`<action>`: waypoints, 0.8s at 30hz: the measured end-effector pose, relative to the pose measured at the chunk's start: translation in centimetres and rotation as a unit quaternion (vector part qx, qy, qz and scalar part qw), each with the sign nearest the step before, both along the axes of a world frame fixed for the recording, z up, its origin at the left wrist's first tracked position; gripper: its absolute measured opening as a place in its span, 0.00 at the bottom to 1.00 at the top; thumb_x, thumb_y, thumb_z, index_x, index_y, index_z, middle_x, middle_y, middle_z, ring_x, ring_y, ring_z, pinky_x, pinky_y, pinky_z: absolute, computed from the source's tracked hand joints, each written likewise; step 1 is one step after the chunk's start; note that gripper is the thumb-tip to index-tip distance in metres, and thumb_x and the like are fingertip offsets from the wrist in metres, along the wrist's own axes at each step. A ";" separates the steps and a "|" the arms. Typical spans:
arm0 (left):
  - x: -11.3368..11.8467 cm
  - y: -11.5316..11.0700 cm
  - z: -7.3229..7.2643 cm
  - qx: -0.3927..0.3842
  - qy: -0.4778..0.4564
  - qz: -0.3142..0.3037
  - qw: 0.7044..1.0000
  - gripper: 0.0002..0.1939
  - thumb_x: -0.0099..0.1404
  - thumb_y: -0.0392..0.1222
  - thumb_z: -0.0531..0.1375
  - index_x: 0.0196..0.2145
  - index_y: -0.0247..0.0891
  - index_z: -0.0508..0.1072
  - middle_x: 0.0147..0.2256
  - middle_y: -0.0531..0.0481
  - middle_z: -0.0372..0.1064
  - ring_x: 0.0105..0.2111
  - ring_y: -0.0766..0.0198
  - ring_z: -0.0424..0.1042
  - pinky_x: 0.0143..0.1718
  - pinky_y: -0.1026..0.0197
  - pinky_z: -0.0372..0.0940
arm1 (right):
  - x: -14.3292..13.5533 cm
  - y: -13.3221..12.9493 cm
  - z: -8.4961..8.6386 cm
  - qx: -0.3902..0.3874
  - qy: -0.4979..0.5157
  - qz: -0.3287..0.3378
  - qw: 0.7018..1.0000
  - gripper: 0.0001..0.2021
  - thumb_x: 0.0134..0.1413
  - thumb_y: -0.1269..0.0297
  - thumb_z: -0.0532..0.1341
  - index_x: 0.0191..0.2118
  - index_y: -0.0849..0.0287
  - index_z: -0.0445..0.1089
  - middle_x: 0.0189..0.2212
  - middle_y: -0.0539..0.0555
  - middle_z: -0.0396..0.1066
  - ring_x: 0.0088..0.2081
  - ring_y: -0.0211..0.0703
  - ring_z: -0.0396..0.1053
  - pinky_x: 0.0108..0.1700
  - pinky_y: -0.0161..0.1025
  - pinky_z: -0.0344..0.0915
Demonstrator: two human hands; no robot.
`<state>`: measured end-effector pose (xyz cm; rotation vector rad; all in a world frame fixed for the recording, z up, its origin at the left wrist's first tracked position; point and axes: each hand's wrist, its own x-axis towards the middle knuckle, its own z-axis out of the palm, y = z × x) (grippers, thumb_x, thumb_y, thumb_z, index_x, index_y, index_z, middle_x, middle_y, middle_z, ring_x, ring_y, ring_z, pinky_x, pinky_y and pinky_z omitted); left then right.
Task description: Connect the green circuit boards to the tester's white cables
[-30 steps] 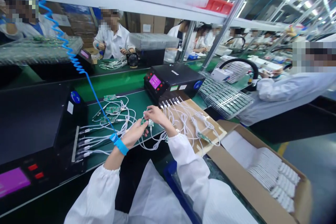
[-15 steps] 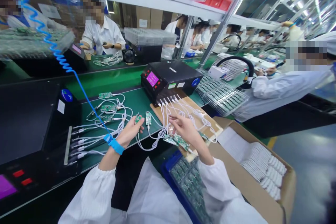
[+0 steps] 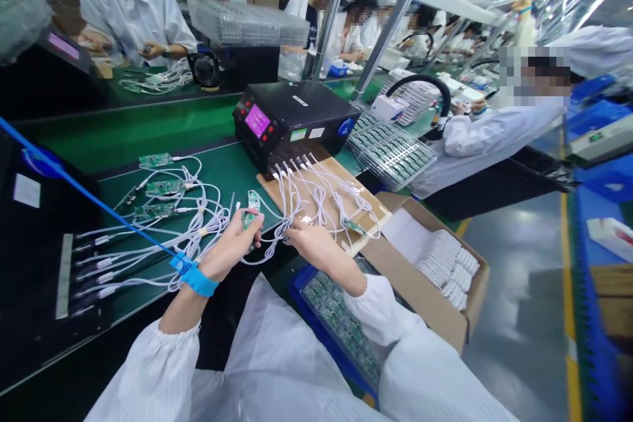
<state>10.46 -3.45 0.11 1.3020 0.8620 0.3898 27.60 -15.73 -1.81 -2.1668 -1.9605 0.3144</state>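
My left hand (image 3: 228, 249), wearing a blue wrist strap (image 3: 200, 282), is closed on a small green circuit board, which its fingers partly cover. Just beyond it another circuit board (image 3: 254, 198) lies on the green bench. My right hand (image 3: 319, 249) has its fingers pinched together beside the bundled white cables (image 3: 291, 201); what they hold, if anything, is hidden. Those cables run from plugs on the front of a black test box (image 3: 301, 112) with a lit pink screen. Several cabled boards (image 3: 165, 187) lie left of my left hand.
A second black box (image 3: 34, 244) stands at the left, cables plugged in. Below my right arm is a blue tray (image 3: 297, 283) of circuit boards. An open carton (image 3: 477, 290) holds white cables. A blue coiled cord (image 3: 113, 211) crosses the left side. A co-worker (image 3: 489, 132) sits at right.
The view has swung right and down, shifting the bench leftward. My right hand has come down and closer to my left hand, its fingers now pinched. My left hand still grips the board.
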 end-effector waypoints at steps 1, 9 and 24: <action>0.0 -0.2 -0.4 0.005 0.002 -0.009 1.000 0.20 0.67 0.56 0.64 0.47 0.42 0.65 0.30 0.54 0.69 0.27 0.64 0.68 0.31 0.62 0.62 | 0.4 0.2 0.2 -0.006 0.007 0.007 1.000 0.06 0.67 0.71 0.63 0.43 0.57 0.78 0.44 0.59 0.78 0.39 0.49 0.78 0.38 0.40 0.69; 3.5 -2.2 -1.4 0.113 -0.018 -0.077 0.990 0.24 0.64 0.50 0.68 0.53 0.41 0.68 0.45 0.48 0.73 0.30 0.65 0.68 0.32 0.63 0.63 | 4.9 0.3 2.9 0.030 0.317 -0.037 0.947 0.11 0.70 0.55 0.58 0.47 0.56 0.71 0.28 0.47 0.74 0.23 0.38 0.70 0.29 0.35 0.65; 7.3 -2.9 -3.0 0.230 -0.135 -0.106 0.958 0.17 0.73 0.43 0.57 0.56 0.38 0.70 0.37 0.44 0.73 0.46 0.50 0.75 0.54 0.52 0.66 | 6.7 0.9 4.2 0.050 0.233 0.014 0.971 0.11 0.69 0.59 0.53 0.37 0.55 0.69 0.26 0.47 0.70 0.28 0.39 0.65 0.35 0.36 0.60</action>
